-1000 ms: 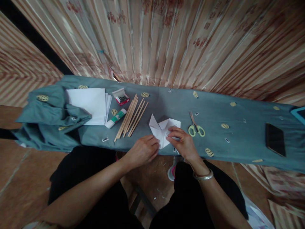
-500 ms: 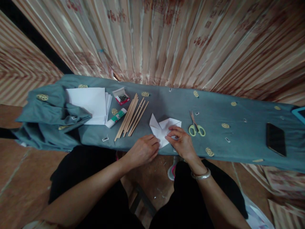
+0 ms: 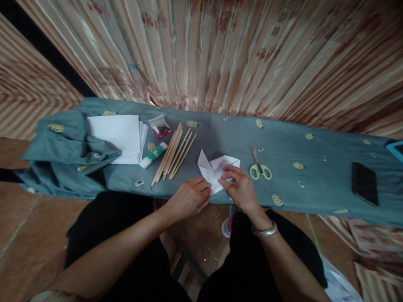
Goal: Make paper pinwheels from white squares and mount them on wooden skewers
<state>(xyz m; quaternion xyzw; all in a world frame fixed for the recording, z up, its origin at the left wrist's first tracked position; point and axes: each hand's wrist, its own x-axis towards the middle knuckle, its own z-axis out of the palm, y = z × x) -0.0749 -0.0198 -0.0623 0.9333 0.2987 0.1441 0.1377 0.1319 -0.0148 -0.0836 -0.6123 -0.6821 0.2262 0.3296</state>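
Observation:
A folded piece of white paper (image 3: 214, 171) lies near the front edge of the cloth-covered table, with pointed flaps standing up on its far side. My left hand (image 3: 192, 195) grips its lower left edge, fingers closed together. On its right part, my right hand (image 3: 238, 184) pinches the paper between thumb and fingers; a silver bangle is on that wrist. Just right of the paper lie scissors (image 3: 260, 170) with green handles, blades pointing away from me. To the left rest several thin wooden sticks (image 3: 173, 153) in a loose bundle.
Left of the sticks are a green-and-white glue stick (image 3: 153, 155), an open small red box (image 3: 160, 127) of dark pins or clips, and a stack of white paper (image 3: 116, 134). A black phone (image 3: 364, 183) lies at the far right. A striped curtain (image 3: 201, 54) hangs behind the table.

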